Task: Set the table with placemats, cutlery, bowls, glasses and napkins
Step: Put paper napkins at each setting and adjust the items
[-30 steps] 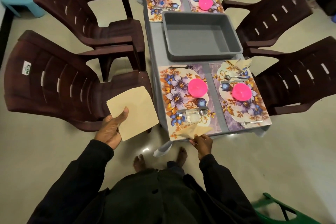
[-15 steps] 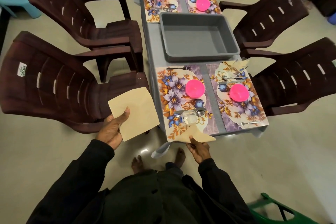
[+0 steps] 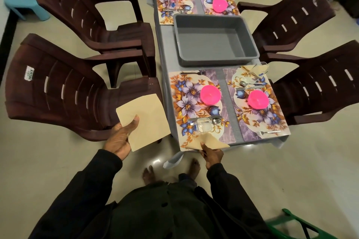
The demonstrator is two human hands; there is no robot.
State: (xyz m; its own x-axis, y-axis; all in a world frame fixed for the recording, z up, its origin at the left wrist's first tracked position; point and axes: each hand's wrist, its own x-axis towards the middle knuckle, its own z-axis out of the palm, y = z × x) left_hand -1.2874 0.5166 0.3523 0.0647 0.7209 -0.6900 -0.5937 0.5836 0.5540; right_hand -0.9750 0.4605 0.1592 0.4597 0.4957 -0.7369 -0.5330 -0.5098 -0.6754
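Observation:
My left hand (image 3: 121, 137) holds a flat beige napkin (image 3: 144, 122) out over the floor, left of the table. My right hand (image 3: 211, 153) pinches a folded beige napkin (image 3: 207, 140) at the near edge of the near-left floral placemat (image 3: 186, 103). That mat carries a pink bowl (image 3: 210, 94), a glass (image 3: 204, 124), a spoon (image 3: 214, 120) and a fork (image 3: 193, 73). The near-right placemat (image 3: 272, 118) has a pink bowl (image 3: 258, 99), cutlery, a glass and a napkin (image 3: 256, 69). Two far mats each hold a pink bowl.
An empty grey tub (image 3: 214, 39) sits mid-table on the grey cloth (image 3: 165, 60). Dark brown plastic chairs stand on both sides: two on the left (image 3: 64, 87), two on the right (image 3: 320, 83). A blue stool (image 3: 25, 0) is far left, a green frame (image 3: 291, 225) near right.
My right hand has slid the folded napkin slightly back toward the placemat's near edge. The left hand keeps its napkin almost still.

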